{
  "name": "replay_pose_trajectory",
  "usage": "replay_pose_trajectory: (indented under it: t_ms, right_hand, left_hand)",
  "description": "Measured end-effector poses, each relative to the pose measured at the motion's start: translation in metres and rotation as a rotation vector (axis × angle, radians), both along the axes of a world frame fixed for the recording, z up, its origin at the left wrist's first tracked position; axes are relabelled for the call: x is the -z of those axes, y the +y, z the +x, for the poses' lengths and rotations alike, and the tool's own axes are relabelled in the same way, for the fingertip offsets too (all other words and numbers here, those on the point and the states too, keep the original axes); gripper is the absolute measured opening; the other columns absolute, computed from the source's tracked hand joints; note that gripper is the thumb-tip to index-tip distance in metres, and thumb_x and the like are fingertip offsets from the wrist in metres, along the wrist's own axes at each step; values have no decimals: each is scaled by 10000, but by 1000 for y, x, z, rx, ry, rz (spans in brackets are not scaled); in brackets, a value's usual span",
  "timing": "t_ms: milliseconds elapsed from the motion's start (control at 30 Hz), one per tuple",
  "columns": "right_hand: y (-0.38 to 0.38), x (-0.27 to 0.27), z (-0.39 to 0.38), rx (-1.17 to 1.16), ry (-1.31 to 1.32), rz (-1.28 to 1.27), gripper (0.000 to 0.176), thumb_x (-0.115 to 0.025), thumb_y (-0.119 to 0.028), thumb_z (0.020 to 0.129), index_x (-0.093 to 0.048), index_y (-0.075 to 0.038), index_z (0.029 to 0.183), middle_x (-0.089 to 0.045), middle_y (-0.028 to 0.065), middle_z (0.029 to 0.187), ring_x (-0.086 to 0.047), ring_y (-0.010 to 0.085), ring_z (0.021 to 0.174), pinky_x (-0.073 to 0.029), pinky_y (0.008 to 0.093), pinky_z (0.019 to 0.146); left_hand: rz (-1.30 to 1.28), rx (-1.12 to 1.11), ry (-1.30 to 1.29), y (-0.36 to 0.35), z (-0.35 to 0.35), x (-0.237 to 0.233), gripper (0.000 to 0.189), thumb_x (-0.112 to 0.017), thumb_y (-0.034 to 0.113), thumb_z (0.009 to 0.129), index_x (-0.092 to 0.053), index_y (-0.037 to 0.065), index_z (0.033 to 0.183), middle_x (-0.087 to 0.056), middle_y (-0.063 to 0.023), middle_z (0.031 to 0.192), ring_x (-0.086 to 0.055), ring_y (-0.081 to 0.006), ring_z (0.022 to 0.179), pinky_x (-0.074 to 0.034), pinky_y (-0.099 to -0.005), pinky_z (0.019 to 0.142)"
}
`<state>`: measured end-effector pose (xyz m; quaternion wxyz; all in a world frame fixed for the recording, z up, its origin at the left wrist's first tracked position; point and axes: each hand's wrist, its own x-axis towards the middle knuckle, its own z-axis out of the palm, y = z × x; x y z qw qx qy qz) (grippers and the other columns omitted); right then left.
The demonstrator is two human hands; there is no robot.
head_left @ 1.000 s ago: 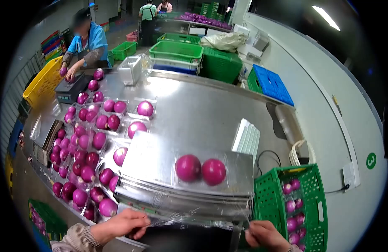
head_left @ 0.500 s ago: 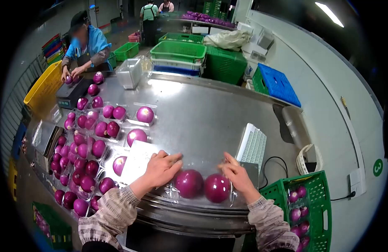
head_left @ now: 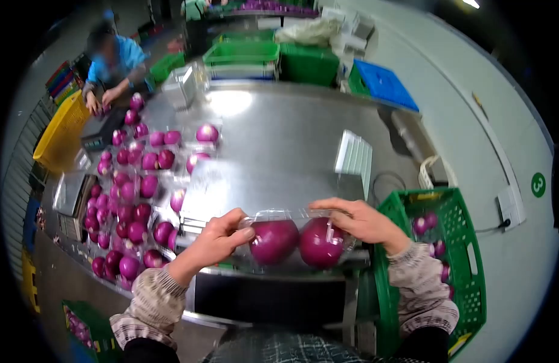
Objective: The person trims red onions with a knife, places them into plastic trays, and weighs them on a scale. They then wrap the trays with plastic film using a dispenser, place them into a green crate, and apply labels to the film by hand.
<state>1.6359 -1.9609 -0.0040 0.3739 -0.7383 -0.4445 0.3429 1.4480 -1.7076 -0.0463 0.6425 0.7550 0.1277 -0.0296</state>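
Two large red onions (head_left: pixel 273 242) sit side by side in a clear plastic tray (head_left: pixel 300 265), raised at the table's near edge. My left hand (head_left: pixel 222 239) pinches the tray's left end, its thumb by the left onion. At the opposite end, my right hand (head_left: pixel 358 221) grips the rim, with fingers lying over the top above the right onion (head_left: pixel 321 243). Whether film covers the whole tray top is hard to make out.
Many packed and loose onions (head_left: pixel 134 212) cover the table's left side. A green crate (head_left: pixel 473 254) holding packed onions stands at my right. A label sheet (head_left: pixel 354 157) lies on the metal table (head_left: pixel 279 127). A co-worker in blue (head_left: pixel 125 57) handles onions by a scale (head_left: pixel 101 130).
Both hands have taken hold of the tray's ends and lifted it off the table toward me. The camera view has tilted downward.
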Motion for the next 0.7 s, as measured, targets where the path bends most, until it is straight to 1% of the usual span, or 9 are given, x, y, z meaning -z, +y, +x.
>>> replay_pose_trajectory:
  t_ms: [67, 133, 167, 333, 367, 433, 567, 600, 700]
  right_hand:
    - [-25, 5, -38, -49, -86, 108, 404, -568, -244, 926, -563, -100, 1304, -651, 92, 1188, -595, 118, 730, -507, 265, 698]
    - [-52, 0, -74, -144, -5, -49, 557, -677, -200, 831, -509, -124, 1356, -574, 119, 1320, -684, 219, 918, -557, 275, 731]
    - [-62, 26, -92, -133, 56, 71, 536, -668, -197, 851, -510, -123, 1357, -569, 104, 1329, -681, 187, 878, -552, 243, 646]
    - [-78, 104, -127, 217, 685, -283, 552, -638, -172, 896, -432, -128, 1406, -581, 153, 1280, -636, 132, 718, -542, 254, 572]
    - [-83, 99, -130, 413, 723, -283, 587, -631, -142, 897, -376, -51, 1418, -612, 179, 1174, -632, 146, 712, -549, 267, 573]
    - [-121, 123, -129, 691, 715, -41, 480, -630, -98, 887, -465, 51, 1313, -639, 173, 1058, -639, 165, 726, -559, 289, 586]
    - [-155, 152, -158, 824, 690, 136, 269, -617, -51, 883, -581, 89, 1111, -655, 171, 928, -644, 177, 734, -567, 308, 611]
    - [-155, 160, -166, 897, 669, 171, 217, -614, -44, 884, -601, 81, 1061, -657, 168, 910, -644, 176, 730, -568, 309, 618]
    - [-145, 180, -178, 1106, 590, 331, 120, -605, -48, 894, -616, 56, 951, -653, 136, 803, -620, 163, 613, -534, 291, 529]
  left_hand:
    - [151, 99, -81, -15, -49, -2, 208, -681, 182, 871, -533, 37, 899, -506, 34, 685, -449, -29, 647, -358, -231, 511]
    - [-50, 166, -22, -30, -89, 11, 224, -707, 176, 860, -549, 37, 939, -548, 27, 757, -474, -30, 675, -393, -224, 537]
    - [-105, 204, 88, -33, -108, 30, 223, -704, 178, 868, -556, 37, 956, -564, 25, 787, -484, -31, 685, -406, -218, 546]
    - [-398, -126, 425, -55, -125, 76, 182, -684, 154, 887, -586, 23, 969, -588, 11, 746, -539, -48, 703, -445, -211, 630]
    - [-412, -236, 441, -52, -125, 80, 186, -688, 148, 882, -589, 18, 969, -593, 4, 739, -550, -54, 709, -454, -217, 642]
    - [-225, -454, 106, -44, -133, 90, 201, -699, 119, 861, -604, -20, 971, -638, -37, 799, -572, -80, 718, -470, -228, 632]
    - [-46, -321, 205, -43, -148, 96, 190, -695, 134, 867, -657, -13, 981, -630, -6, 852, -554, -68, 744, -453, -214, 663]
    - [-22, -251, -12, -46, -151, 118, 156, -680, 134, 879, -666, -3, 952, -620, 5, 904, -546, -69, 792, -441, -211, 702]
    - [-139, -458, -102, -63, -147, 123, 124, -582, 101, 942, -620, -1, 882, -609, -11, 873, -545, -93, 785, -438, -224, 736]
